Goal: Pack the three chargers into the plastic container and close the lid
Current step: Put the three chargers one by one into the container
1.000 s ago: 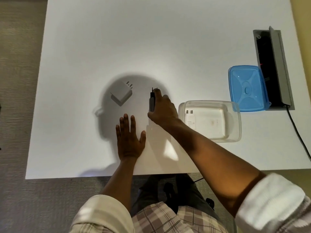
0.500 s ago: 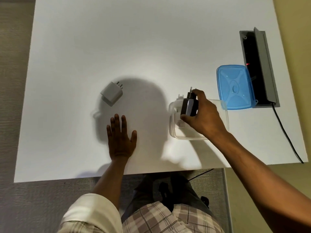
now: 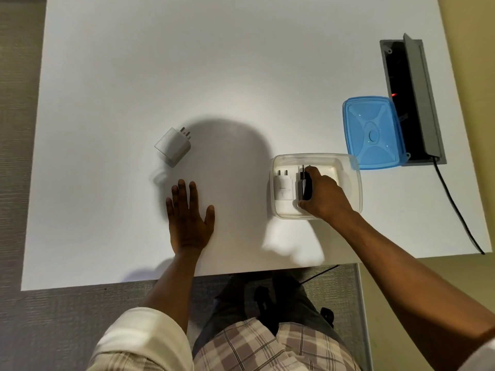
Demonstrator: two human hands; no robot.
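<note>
We saw a white tabletop (image 3: 214,62) with a large round shadow (image 3: 227,162) across its middle. At its far right sat a grey recessed power box (image 3: 417,103), lid raised, a small red light (image 3: 393,95) glowing inside. A black cable (image 3: 455,207) ran from it toward the near edge. Below lay grey carpet (image 3: 67,330).

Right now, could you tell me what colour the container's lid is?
Translucent blue lid, clearest in the head view.

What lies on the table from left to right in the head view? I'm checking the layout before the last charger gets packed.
loose white charger → left hand → white charger in container → black charger → right hand → blue lid → socket box
</note>
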